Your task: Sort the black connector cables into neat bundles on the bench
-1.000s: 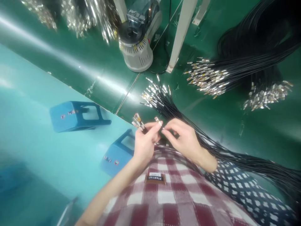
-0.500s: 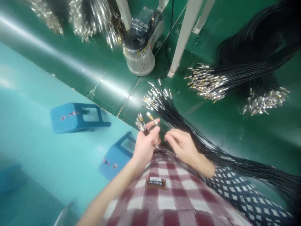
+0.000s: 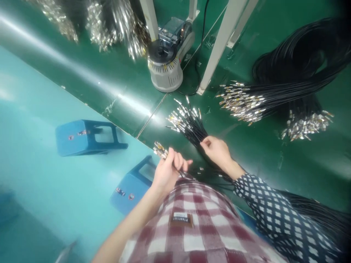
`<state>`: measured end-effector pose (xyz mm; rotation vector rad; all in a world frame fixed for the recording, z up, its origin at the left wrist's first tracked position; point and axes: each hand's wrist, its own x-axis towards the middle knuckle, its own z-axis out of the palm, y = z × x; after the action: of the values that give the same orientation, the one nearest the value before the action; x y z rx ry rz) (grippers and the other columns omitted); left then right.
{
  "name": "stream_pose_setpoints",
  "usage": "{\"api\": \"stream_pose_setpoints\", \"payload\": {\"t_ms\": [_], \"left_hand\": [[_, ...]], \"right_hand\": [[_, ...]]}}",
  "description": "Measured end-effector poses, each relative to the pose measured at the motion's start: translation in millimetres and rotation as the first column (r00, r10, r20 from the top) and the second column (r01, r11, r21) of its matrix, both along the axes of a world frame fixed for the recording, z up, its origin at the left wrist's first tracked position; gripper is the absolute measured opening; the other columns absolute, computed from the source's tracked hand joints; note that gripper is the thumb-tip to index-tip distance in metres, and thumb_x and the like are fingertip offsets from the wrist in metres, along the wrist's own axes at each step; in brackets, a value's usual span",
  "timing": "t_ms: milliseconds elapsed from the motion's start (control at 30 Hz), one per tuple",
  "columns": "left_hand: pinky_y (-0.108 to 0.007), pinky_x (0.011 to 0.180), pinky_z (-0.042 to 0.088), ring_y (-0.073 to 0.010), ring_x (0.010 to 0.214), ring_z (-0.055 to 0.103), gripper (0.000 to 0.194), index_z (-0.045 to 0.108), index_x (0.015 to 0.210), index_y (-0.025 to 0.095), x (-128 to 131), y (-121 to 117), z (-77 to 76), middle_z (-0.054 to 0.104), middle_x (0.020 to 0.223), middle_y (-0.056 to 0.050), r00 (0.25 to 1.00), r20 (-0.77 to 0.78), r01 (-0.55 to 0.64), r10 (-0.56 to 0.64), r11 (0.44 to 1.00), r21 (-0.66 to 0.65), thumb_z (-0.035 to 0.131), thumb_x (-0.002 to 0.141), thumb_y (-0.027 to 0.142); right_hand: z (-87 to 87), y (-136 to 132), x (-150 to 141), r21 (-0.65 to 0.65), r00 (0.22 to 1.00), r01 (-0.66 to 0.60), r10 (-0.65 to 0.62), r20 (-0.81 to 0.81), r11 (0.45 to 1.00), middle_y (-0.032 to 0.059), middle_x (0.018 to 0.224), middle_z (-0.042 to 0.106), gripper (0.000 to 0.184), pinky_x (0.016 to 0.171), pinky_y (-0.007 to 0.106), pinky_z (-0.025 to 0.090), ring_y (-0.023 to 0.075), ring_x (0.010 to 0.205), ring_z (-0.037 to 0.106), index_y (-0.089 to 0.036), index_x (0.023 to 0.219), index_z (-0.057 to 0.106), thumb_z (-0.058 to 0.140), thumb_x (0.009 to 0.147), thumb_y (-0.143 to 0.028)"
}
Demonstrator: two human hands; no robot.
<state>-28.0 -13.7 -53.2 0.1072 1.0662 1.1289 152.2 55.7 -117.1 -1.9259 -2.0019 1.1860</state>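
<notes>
My left hand [image 3: 166,170] is closed round a small bunch of black cables, whose metal-tipped ends [image 3: 160,149] stick out above its fingers. My right hand [image 3: 216,150] reaches forward onto a fanned bundle of black cables with metal tips [image 3: 186,118] lying on the green table, fingers pinched at the cables just below the tips. The black cable strands run back under my right forearm toward the lower right.
A grey round machine [image 3: 165,69] stands at the back of the green table [image 3: 109,87]. White frame legs [image 3: 219,44] rise beside it. More metal-tipped cable bundles [image 3: 244,102] lie at right and hang at upper left. Two blue stools [image 3: 87,137] stand on the floor at left.
My right hand has left the left hand and moved forward to the cable bundle on the table. The left hand keeps its small bunch and has dropped slightly.
</notes>
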Motion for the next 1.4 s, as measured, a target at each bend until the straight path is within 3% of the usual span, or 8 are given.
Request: {"api": "stream_pose_setpoints", "payload": {"t_ms": [133, 267, 533, 767, 933, 1100, 1267, 1400], "left_hand": [[-0.02, 0.044, 0.024, -0.0049, 0.041, 0.018, 0.028, 0.059, 0.076, 0.016, 2.0, 2.6, -4.3, 0.02, 0.048, 0.011, 0.999, 0.02, -0.049, 0.05, 0.997, -0.061, 0.066, 0.084, 0.041], [-0.021, 0.044, 0.021, -0.0049, 0.042, 0.018, 0.027, 0.062, 0.1, 0.016, 6.4, 6.8, -2.6, 0.022, 0.049, 0.011, 0.998, -0.008, -0.06, 0.06, 0.998, -0.026, 0.067, 0.084, 0.037], [-0.021, 0.044, 0.021, -0.0036, 0.042, 0.021, 0.027, 0.07, 0.088, 0.01, 11.9, 3.4, 3.2, 0.023, 0.047, 0.011, 0.995, -0.093, -0.052, 0.047, 0.997, -0.053, 0.076, 0.075, 0.033], [-0.02, 0.044, 0.021, -0.0022, 0.042, 0.023, 0.025, 0.072, 0.079, 0.008, 15.4, 3.4, 9.8, 0.027, 0.045, 0.01, 0.99, -0.143, -0.033, 0.02, 0.996, -0.088, 0.08, 0.069, 0.03], [-0.021, 0.043, 0.02, -0.0031, 0.041, 0.02, 0.028, 0.07, 0.088, 0.008, 11.3, 3.4, 2.4, 0.023, 0.045, 0.012, 0.991, -0.101, -0.098, 0.087, 0.99, -0.106, 0.076, 0.076, 0.032], [-0.021, 0.042, 0.021, -0.0033, 0.042, 0.018, 0.032, 0.069, 0.09, 0.008, 9.6, 5.1, -1.3, 0.021, 0.047, 0.012, 0.996, -0.067, -0.07, 0.063, 0.993, -0.1, 0.076, 0.075, 0.035], [-0.021, 0.045, 0.025, -0.0045, 0.044, 0.021, 0.043, 0.066, 0.11, 0.013, 9.1, 4.0, 8.6, 0.022, 0.05, 0.011, 0.998, -0.057, -0.022, 0.019, 0.999, -0.046, 0.074, 0.077, 0.039], [-0.021, 0.047, 0.025, -0.0039, 0.044, 0.024, 0.03, 0.069, 0.079, 0.009, 2.6, 0.0, 5.3, 0.024, 0.048, 0.01, 0.995, -0.031, 0.091, -0.093, 0.995, -0.052, 0.075, 0.076, 0.038]], "right_hand": [[29.3, -24.4, 13.0, -0.129, 0.953, -0.062, 0.021, -0.301, 0.99, 0.0036, 0.073, 0.067, 0.02, 0.067, 0.026, 0.052, 0.0142, 0.069, 0.064, -0.016, 0.081, 0.058, 0.053, 0.089, -0.034], [54.5, -53.7, 25.8, -0.254, 0.812, -0.059, -0.101, -0.575, 0.965, 0.0035, 0.073, 0.063, 0.028, 0.064, 0.026, 0.051, 0.0136, 0.067, 0.06, -0.017, 0.082, 0.055, 0.055, 0.09, -0.044], [70.7, -62.6, 40.1, -0.382, 0.798, -0.303, 0.014, -0.602, 0.873, 0.0033, 0.074, 0.064, 0.028, 0.057, 0.024, 0.046, 0.0122, 0.062, 0.055, -0.017, 0.083, 0.058, 0.057, 0.09, -0.043], [85.0, -38.0, -24.7, 0.007, 0.916, -0.169, 0.16, -0.368, 0.986, -0.0007, 0.07, 0.06, 0.024, 0.057, 0.024, 0.038, 0.011, 0.061, 0.05, -0.018, 0.077, 0.061, 0.053, 0.093, -0.034], [76.0, -75.4, 16.6, 0.056, 0.878, -0.358, 0.357, -0.319, 0.932, 0.0019, 0.072, 0.059, 0.028, 0.064, 0.027, 0.044, 0.0139, 0.067, 0.055, -0.019, 0.071, 0.058, 0.049, 0.096, -0.028], [71.6, -92.2, 34.1, 0.126, 0.908, -0.31, 0.333, -0.253, 0.942, 0.0083, 0.1, 0.067, 0.02, 0.077, 0.033, 0.051, 0.0206, 0.092, 0.063, -0.022, 0.106, 0.063, 0.056, 0.092, -0.035], [76.0, -74.1, -6.4, 0.098, 0.906, -0.28, 0.297, -0.303, 0.955, 0.0011, 0.067, 0.062, 0.03, 0.059, 0.024, 0.041, 0.0128, 0.061, 0.057, -0.02, 0.078, 0.058, 0.038, 0.1, -0.026], [62.4, -45.4, -12.2, 0.049, 0.878, -0.404, 0.402, -0.262, 0.914, -0.0007, 0.062, 0.06, 0.036, 0.055, 0.024, 0.036, 0.0115, 0.056, 0.054, -0.019, 0.07, 0.06, 0.043, 0.098, -0.035]]}}
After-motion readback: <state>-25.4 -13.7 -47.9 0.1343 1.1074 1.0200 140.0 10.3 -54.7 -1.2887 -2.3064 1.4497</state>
